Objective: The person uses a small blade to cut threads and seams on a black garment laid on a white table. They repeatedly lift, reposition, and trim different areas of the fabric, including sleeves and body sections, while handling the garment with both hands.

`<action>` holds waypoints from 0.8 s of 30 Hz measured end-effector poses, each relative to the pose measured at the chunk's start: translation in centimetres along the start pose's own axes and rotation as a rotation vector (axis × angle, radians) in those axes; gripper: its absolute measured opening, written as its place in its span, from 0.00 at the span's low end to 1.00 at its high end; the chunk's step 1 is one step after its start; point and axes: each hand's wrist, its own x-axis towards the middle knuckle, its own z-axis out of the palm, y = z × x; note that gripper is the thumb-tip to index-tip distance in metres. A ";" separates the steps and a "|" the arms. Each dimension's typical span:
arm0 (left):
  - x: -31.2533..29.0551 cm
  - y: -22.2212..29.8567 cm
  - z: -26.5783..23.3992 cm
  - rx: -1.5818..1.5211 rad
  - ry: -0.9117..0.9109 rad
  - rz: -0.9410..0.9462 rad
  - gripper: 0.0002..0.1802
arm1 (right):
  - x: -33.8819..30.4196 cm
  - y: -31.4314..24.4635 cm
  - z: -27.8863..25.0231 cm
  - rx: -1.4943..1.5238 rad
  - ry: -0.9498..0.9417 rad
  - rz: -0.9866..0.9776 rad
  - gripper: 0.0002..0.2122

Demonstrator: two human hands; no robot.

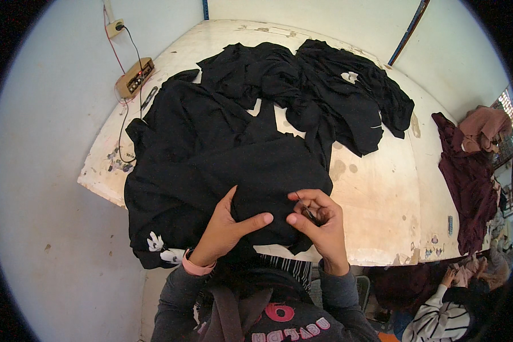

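Note:
A large piece of black cloth (211, 165) lies bunched over the near left of the table, with white flower motifs (155, 241) at its lower left. My left hand (228, 225) rests on its near part, thumb and index finger spread wide. The other fingers of that hand are mostly hidden. To its right, my right hand (323, 223) is closed around small thread snips (308, 212), with the thin blades pointing up and away. The snips' handle is partly covered by my fingers, which are just above the cloth's right side.
More black garments (330, 91) lie heaped across the far side of the pale, worn table (376, 211). A small brown box with cords (135, 78) sits against the left wall. Maroon cloth (467, 188) hangs at the right edge. At lower right is another person in a striped sleeve (439, 313).

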 end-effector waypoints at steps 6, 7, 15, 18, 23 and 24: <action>0.1 -0.3 -1.1 0.296 0.005 0.052 0.36 | 1.7 1.2 -0.6 -0.061 0.242 -0.103 0.08; 0.0 -0.2 -1.6 0.308 0.033 0.057 0.35 | 2.1 1.5 -1.2 -0.038 0.383 -0.151 0.07; 0.4 1.4 -1.5 0.243 0.233 0.235 0.25 | 0.8 3.1 -0.9 -0.167 0.370 -0.282 0.16; 0.3 1.7 -1.9 0.396 0.249 0.354 0.22 | -0.2 2.4 3.0 -0.694 0.234 -0.243 0.19; -1.3 6.9 -2.9 0.363 0.519 0.627 0.24 | 2.1 4.0 0.8 -0.938 0.537 -0.354 0.09; -1.9 8.4 -3.0 0.305 0.541 0.629 0.24 | 2.4 3.8 0.2 -0.821 0.518 -0.340 0.12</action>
